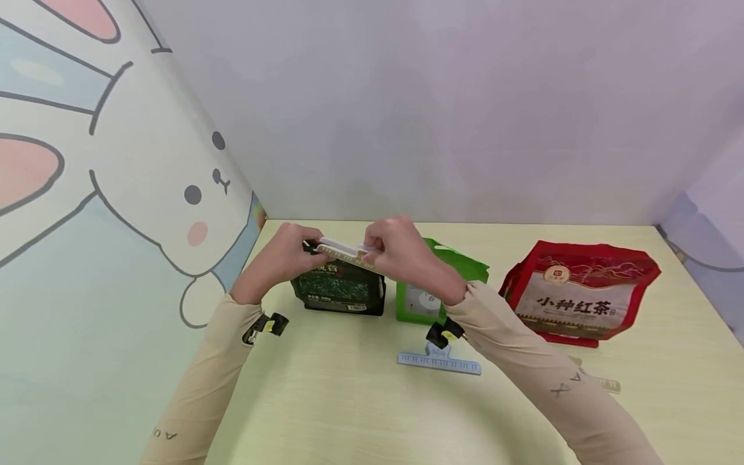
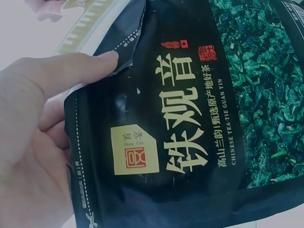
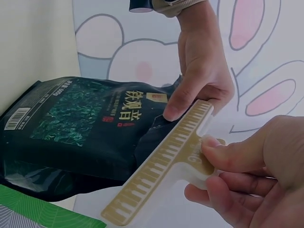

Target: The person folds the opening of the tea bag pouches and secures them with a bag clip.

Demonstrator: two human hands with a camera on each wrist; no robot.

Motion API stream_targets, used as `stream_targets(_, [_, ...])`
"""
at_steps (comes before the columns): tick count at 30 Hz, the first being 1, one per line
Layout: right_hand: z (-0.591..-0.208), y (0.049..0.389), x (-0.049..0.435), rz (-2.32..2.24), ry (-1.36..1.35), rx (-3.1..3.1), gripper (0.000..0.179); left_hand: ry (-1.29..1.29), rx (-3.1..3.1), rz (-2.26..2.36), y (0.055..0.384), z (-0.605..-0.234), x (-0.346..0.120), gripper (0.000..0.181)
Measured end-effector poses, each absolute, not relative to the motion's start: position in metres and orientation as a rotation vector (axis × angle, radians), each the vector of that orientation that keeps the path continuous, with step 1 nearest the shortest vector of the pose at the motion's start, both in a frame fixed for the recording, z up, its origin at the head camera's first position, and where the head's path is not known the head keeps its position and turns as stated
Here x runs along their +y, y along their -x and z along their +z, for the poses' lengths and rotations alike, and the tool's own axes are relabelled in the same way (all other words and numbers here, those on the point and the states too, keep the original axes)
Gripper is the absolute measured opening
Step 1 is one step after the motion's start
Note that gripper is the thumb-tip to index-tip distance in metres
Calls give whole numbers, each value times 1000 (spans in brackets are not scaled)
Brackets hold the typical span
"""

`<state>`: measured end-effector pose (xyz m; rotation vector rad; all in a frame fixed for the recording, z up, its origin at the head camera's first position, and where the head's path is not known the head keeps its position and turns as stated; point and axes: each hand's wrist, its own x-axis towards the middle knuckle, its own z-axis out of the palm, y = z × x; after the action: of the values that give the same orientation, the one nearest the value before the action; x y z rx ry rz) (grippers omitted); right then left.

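We have a black Tie Guan Yin tea bag [image 1: 340, 287] at the left of the pale table [image 1: 325, 387], nearest the rabbit mural [image 1: 145, 161]. Front reads 铁观音 in big pale-gold characters, then 高山兰韵 | 甄选原产地好茶 and CHINESE TEA·TIE GUAN YIN; cream label says 首宴, Shou Yan, over a red seal. We also get 500g and a barcode low on the front, by the green tea-leaf print.

Left hand [image 1: 289, 252] pinches the bag's folded top edge, thumb on the front, fingers behind. Right hand [image 1: 400, 247] pinches the handle of a gold-and-white piano-key clip [image 3: 159, 166] between thumb and fingers; the long bar lies along the folded top. We can't tell whether it bites the bag. Handle lettering is mostly under the thumb, unreadable to us.

Green tea bag [image 1: 417, 302] stands just right of the black one, partly hidden by the right arm; we can't fully read its pale panel. Farther right, red tea bag [image 1: 572, 297], marked 小种红茶, round cream emblem above. Blue piano-key clip [image 1: 438, 363] lies in front of the green bag, word on its handle too small. Another gold clip [image 1: 608, 385] shows past the right sleeve [image 1: 535, 352], which has dark letter-like marks.
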<state>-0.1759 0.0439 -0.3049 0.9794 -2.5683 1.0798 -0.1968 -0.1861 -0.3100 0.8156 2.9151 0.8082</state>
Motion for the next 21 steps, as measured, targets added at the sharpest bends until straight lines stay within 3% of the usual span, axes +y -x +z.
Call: stream_targets(21, [-311,186,34,1108,-991,-2656,7,-876,2944,851,197,-317,-193,8])
